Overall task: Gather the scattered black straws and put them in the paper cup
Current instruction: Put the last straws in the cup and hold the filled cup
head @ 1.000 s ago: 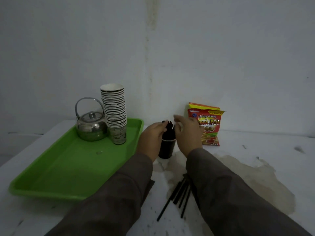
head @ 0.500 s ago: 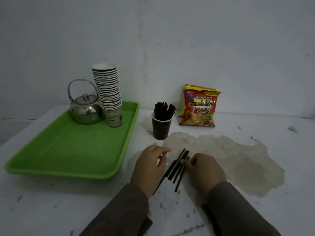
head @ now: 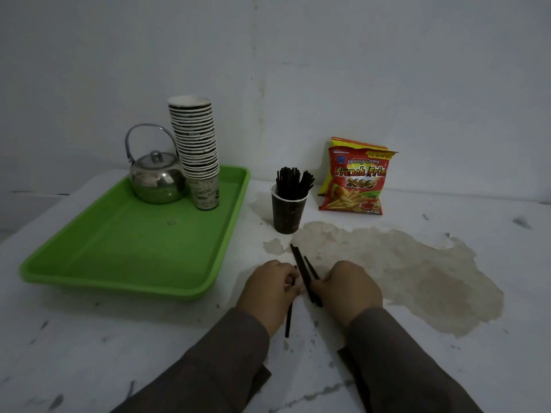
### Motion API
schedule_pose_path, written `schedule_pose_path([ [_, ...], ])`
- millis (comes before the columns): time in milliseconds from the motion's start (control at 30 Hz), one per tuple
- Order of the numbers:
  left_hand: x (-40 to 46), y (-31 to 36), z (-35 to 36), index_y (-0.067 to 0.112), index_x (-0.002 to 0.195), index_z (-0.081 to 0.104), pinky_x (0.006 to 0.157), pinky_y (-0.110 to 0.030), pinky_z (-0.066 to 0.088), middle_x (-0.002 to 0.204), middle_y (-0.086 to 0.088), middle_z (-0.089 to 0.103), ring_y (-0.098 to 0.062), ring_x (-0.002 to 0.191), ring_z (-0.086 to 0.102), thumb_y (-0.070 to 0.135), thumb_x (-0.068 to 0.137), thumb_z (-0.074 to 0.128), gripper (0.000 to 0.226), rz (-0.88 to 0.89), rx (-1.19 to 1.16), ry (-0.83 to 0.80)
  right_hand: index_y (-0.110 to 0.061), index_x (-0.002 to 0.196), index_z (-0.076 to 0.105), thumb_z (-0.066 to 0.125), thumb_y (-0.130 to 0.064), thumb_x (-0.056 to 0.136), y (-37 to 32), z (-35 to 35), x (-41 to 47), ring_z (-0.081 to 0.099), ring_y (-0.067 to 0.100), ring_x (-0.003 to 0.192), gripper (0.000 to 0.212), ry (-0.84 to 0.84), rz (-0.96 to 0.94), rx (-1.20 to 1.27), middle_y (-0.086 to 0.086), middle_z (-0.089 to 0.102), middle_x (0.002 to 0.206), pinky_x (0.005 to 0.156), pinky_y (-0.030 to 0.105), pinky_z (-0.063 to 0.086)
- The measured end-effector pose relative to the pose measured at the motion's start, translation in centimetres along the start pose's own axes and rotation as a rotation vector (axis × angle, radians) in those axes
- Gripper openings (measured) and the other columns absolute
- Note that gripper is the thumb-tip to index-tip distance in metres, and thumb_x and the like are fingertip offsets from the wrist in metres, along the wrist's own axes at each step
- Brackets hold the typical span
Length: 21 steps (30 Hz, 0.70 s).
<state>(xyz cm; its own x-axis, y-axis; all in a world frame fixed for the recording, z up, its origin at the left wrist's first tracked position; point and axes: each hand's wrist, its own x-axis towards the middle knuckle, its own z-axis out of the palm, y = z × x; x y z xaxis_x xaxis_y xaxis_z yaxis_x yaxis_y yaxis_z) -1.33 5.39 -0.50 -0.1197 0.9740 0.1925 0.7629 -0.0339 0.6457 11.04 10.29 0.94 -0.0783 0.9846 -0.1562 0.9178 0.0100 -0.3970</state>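
A second ago both my hands were up at the paper cup (head: 288, 211), dropping a bunch in; half a second ago they had come down on either side of the loose straws lying fanned on the table. Now the fan has closed. My right hand (head: 348, 289) has its fingers curled around the last few black straws (head: 301, 268), whose free ends point toward 11 o'clock, at the cup. My left hand (head: 269, 289) is pressed in from the 9 o'clock side with its fingertips pinched together, and one more straw (head: 288, 318) runs from under it back toward 6 o'clock. The light is dim, so I cannot say for certain whether that straw is truly gripped or only trapped under my fingers.

The cup stands upright at 12 o'clock from my hands, near but apart, on the white table (head: 89, 338), already bristling with straws. The green tray (head: 134, 234) with the kettle (head: 156, 180) and cup stack (head: 195, 144) sits at 10 o'clock, the snack packet (head: 356, 181) at 1 o'clock.

I see no other straws lying loose, so I judge this to be the final bunch: square it up, lift, and stand it in the cup.
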Motion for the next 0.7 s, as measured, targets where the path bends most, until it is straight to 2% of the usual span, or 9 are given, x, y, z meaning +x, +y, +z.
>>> schedule_pose_path([
  [67,-0.1,0.0,-0.2,0.014,0.105,0.065,0.074,-0.017,0.041,0.101,-0.006,0.066,-0.015,0.088,0.058,0.015,0.083,0.062,0.023,-0.032,0.002,0.022,-0.014,0.062,0.059,0.06,-0.042,0.077,0.0,0.0,-0.1,0.055,0.017,0.056,0.032,0.011,-0.014,-0.004,0.001,0.055,0.06,0.052,0.026,0.043],
  [200,-0.2,-0.1,-0.4,0.013,0.108,0.064,0.083,-0.03,0.05,0.095,-0.006,0.07,-0.018,0.088,0.062,0.009,0.081,0.06,0.027,-0.091,-0.002,0.053,-0.013,0.059,0.057,0.059,-0.036,0.08,0.1,-0.6,-0.3,0.049,0.015,0.051,0.032,-0.01,-0.002,0.116,0.001,0.05,0.055,0.048,0.024,0.038],
  [333,-0.1,-0.2,-0.4,0.011,0.109,0.064,0.084,-0.03,0.05,0.092,-0.007,0.071,-0.019,0.088,0.063,0.008,0.078,0.061,0.031,-0.122,-0.032,0.055,-0.009,0.074,0.064,0.061,-0.025,0.083,0.3,-1.4,-0.7,0.054,0.016,0.063,0.019,-0.042,-0.07,0.275,0.003,0.056,0.069,0.056,0.022,0.042],
  [400,-0.1,-0.3,-0.5,0.011,0.108,0.065,0.079,-0.02,0.047,0.089,-0.005,0.071,-0.016,0.083,0.062,0.008,0.077,0.062,0.032,-0.14,-0.074,0.062,-0.012,0.074,0.063,0.062,-0.019,0.082,0.5,-1.7,-0.9,0.054,0.011,0.067,0.01,-0.036,-0.136,0.373,0.001,0.059,0.075,0.056,0.018,0.039],
  [467,-0.1,-0.3,-0.8,0.011,0.105,0.067,0.066,-0.005,0.041,0.082,0.0,0.067,-0.01,0.076,0.058,0.007,0.076,0.063,0.03,-0.156,-0.157,0.062,-0.015,0.081,0.063,0.062,-0.012,0.081,0.8,-2.1,-1.0,0.056,0.01,0.07,0.003,-0.056,-0.158,0.517,0.003,0.063,0.079,0.056,0.015,0.039],
  [500,-0.1,-0.3,-1.1,0.011,0.101,0.069,0.06,0.0,0.038,0.078,0.002,0.065,-0.007,0.072,0.056,0.006,0.075,0.064,0.027,-0.167,-0.206,0.057,-0.015,0.089,0.063,0.063,-0.008,0.081,1.0,-2.2,-1.0,0.059,0.012,0.069,0.01,-0.081,-0.156,0.61,0.008,0.067,0.081,0.056,0.016,0.042],
  [600,0.2,-0.2,-1.9,0.011,0.09,0.072,0.052,-0.001,0.038,0.068,0.006,0.062,-0.002,0.061,0.053,0.004,0.075,0.064,0.018,-0.211,-0.372,0.038,-0.015,0.107,0.062,0.062,-0.006,0.082,1.6,-2.7,-1.1,0.061,0.016,0.065,0.027,-0.147,-0.178,0.814,0.018,0.07,0.087,0.059,0.018,0.05],
  [700,0.6,0.2,-2.7,0.012,0.084,0.068,0.053,-0.009,0.043,0.066,0.003,0.059,-0.006,0.059,0.052,0.004,0.079,0.06,0.012,-0.208,-0.516,0.062,-0.021,0.096,0.07,0.063,-0.007,0.082,1.8,-2.8,-1.3,0.064,0.013,0.077,0.021,-0.033,-0.237,0.929,0.001,0.073,0.083,0.067,0.023,0.05],
])
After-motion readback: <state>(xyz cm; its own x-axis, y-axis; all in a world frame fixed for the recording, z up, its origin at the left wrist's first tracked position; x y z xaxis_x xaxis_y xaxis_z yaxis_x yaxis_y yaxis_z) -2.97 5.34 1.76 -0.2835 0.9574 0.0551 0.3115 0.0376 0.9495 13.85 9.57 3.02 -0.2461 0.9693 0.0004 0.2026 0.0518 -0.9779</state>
